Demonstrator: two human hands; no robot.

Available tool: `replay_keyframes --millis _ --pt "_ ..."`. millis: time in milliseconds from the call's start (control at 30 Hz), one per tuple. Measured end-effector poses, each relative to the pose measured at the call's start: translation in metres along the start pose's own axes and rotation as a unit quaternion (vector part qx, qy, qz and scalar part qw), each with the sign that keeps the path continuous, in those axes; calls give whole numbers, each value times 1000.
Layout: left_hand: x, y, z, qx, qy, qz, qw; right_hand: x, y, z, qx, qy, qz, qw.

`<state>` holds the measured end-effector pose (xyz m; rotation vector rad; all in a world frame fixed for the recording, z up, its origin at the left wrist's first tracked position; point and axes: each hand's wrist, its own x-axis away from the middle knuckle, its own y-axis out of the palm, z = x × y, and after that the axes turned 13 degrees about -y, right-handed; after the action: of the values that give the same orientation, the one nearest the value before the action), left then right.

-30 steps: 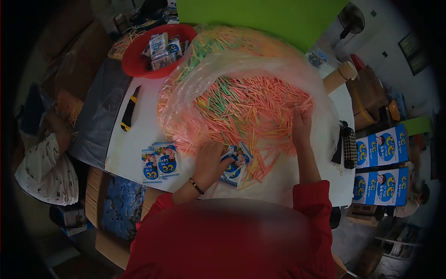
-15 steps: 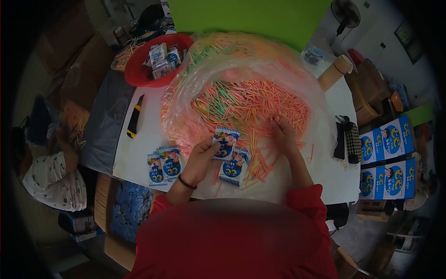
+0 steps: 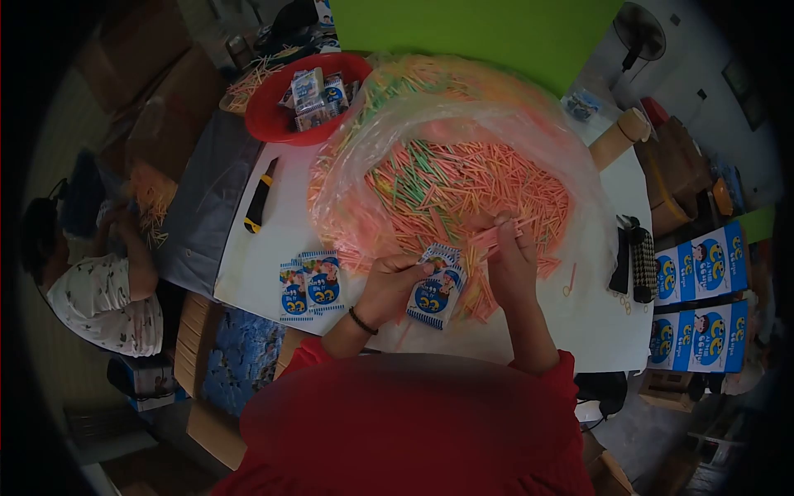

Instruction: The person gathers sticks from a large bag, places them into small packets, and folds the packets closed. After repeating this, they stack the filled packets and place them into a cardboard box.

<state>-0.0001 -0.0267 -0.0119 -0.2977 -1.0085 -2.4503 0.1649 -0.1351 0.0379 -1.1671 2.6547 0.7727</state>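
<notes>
Dim, underexposed fisheye view with black vignetted corners, bent edges and a blurred lower centre

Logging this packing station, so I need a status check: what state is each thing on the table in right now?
Left hand: pinching a blue packet.
Right hand: gripping a few sticks.
Plastic bag: open, full of sticks.
Red bowl: holds packets.
Utility knife: lying flat.
Two packets: flat, side by side.

White table [image 3: 579, 331], plastic bag of coloured sticks [image 3: 463, 182], blue packets [image 3: 310, 283], red bowl [image 3: 273, 124], yellow-black cutter [image 3: 259, 196]
</notes>
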Motion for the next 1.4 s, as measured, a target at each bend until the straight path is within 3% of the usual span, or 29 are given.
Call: replay_keyframes --millis 133,333,567,667,733,767,833,933,1067,1133,1233,1367,1400 --pt "2 4 4 -47 10 7 999 3 35 -12 -25 -48 -73 996" --pt "4 2 1 -66 33 18 997 6 38 -3 9 -22 -110 994" --pt "2 -1 -7 -59 59 17 996 10 29 -6 -38 30 -106 993" --pt "-1 1 -6 -3 41 15 999 5 26 8 -106 -47 -73 991" --pt "0 0 -4 -18 54 39 998 -6 8 23 144 -217 -51 964" --pt "0 0 -3 -35 67 61 995 -11 -2 33 145 -218 -49 964" --pt "-1 -1 -3 -27 79 49 995 -20 -26 54 405 -166 -104 893" --pt "-1 -6 -4 -33 98 44 994 -11 -44 65 471 -187 -181 843" --pt "2 -15 -7 -74 85 54 992 -9 -38 47 390 -97 -142 905" --pt "2 -15 -7 -81 76 52 992 -6 -30 35 131 -32 -63 989" --pt "3 -13 -10 -106 49 50 992 0 -2 10 10 -22 -98 995" --pt "13 9 6 -77 36 34 996 5 18 -1 45 -37 -135 989" --pt "10 5 1 -77 36 36 996 6 27 -10 -4 -26 -134 991"
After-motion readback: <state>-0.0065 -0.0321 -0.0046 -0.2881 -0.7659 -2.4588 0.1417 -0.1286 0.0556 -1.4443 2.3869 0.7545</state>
